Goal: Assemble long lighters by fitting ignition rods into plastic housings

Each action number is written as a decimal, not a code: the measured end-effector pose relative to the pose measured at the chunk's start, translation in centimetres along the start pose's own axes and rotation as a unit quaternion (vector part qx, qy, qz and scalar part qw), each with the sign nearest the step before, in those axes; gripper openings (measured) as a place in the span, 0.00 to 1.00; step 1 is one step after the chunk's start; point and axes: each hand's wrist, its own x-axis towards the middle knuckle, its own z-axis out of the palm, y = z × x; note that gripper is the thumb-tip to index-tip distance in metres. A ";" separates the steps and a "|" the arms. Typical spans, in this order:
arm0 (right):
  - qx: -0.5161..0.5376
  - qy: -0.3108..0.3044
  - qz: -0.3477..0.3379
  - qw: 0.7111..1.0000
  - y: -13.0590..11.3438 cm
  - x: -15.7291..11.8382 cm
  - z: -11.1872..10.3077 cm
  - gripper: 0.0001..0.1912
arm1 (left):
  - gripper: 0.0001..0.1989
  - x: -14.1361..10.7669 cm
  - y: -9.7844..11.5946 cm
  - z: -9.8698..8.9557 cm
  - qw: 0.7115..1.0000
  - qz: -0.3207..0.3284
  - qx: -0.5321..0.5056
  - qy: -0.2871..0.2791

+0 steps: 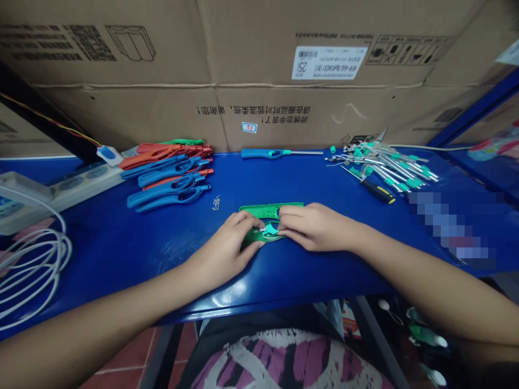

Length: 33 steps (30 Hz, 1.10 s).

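Observation:
My left hand (233, 240) is closed, its thumb and fingers pinching the left part of a green gas lighter shell half (256, 236) just above the table. A teal trigger piece (270, 230) with thin pale wires sits in that half. My right hand (310, 227) is also closed, its fingertips gripping the right side of the same half beside the teal piece; the fingers hide the exact contact. Just behind lies a second green shell half (259, 210), hollow side showing, partly covered by my right hand.
Small screws (216, 203) lie left of the hands. Blue lighter shells (166, 189) and orange ones (162, 155) are piled near a power strip (81, 186). An assembled blue lighter (279, 154) lies behind. At right are metal lighter tubes (389, 165) and a screwdriver (377, 190). A cardboard box (255, 65) stands behind.

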 end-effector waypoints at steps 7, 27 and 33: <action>-0.016 -0.014 -0.009 1.000 -0.2 0.0 -0.1 0.14 | 0.09 -0.2 0.1 0.1 1.000 -0.007 -0.004 0.004; 0.054 -0.036 0.024 0.998 0.1 0.0 -0.3 0.10 | 0.15 -0.3 0.4 0.3 0.998 0.020 0.052 0.007; 0.157 -0.031 0.102 0.982 0.0 0.2 -0.6 0.04 | 0.16 -0.4 0.4 0.2 0.998 0.021 0.062 0.016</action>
